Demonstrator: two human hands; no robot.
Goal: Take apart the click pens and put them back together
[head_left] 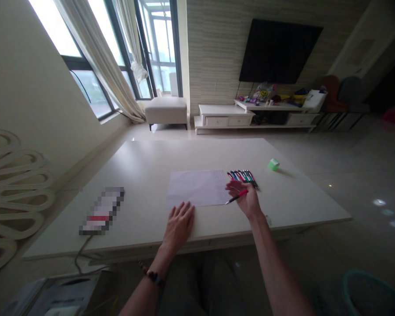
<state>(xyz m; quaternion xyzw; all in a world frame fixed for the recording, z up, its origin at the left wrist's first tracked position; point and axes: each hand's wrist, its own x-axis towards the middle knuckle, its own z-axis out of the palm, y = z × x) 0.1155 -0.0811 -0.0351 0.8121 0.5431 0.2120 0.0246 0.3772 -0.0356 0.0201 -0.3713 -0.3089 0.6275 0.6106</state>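
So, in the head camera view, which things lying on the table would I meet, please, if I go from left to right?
A pixelated phone-like object, the sheet of paper, the row of pens, the small green object.

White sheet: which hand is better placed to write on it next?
Right hand, I'd judge: it holds the red-and-black pen, tip by the near right corner of the white sheet. The left hand lies palm down at the sheet's near edge.
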